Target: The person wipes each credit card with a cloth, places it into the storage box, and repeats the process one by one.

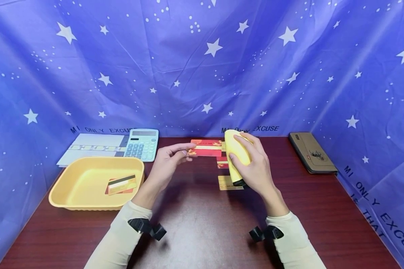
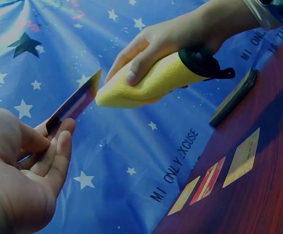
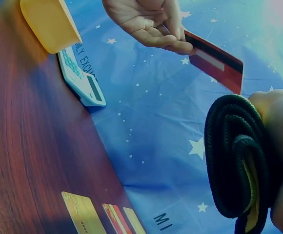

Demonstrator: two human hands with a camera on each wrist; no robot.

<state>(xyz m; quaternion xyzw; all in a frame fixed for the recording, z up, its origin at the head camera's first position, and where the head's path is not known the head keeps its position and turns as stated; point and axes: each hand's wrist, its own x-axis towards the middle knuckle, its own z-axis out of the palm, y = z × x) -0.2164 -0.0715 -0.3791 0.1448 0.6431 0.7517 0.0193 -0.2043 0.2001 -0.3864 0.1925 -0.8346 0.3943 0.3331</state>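
Observation:
My left hand [image 1: 165,163] pinches a red bank card [image 1: 208,152] by its left end, between thumb and fingers, above the table. The right wrist view shows the card's dark magnetic stripe and a pale strip. In my right hand [image 1: 258,166] is a folded yellow cloth [image 1: 237,155] with a black edge, gripped from above. The cloth's far end is close to the card's right end; whether they touch I cannot tell. Below lie a red card [image 2: 209,180] between two gold ones, a nearer gold card [image 2: 242,158] and a farther gold card [image 2: 184,196].
A yellow plastic basket [image 1: 58,190] stands at the left, with a gold card [image 1: 122,185] over a red one inside. Behind it are a light blue calculator [image 1: 142,145] and a white flat box or book [image 1: 87,145]. A brown zip case [image 1: 312,152] lies at the back right.

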